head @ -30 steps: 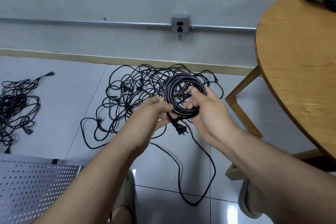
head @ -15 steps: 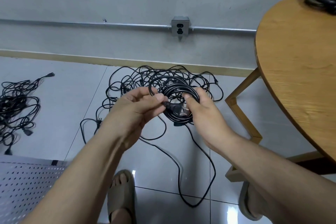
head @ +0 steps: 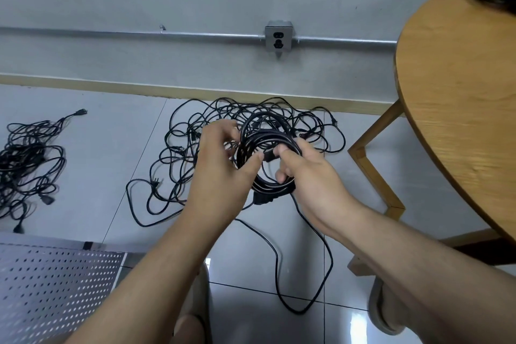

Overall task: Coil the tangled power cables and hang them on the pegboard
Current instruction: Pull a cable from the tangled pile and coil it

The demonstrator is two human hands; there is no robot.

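Left hand (head: 223, 173) has wrapped round one coil (head: 268, 188); right hand (head: 312, 184) apparently pinches it too.

The bare left forearm (head: 156, 268) and bare right forearm (head: 405, 254) rise from the lower edge and converge. The left grip (head: 220, 167) curls its fingers behind the left rim of a black coiled power cable (head: 272, 188), with its thumb across the front. The right grip (head: 310, 179) wraps the cable's right side, fingertips pinching inward.
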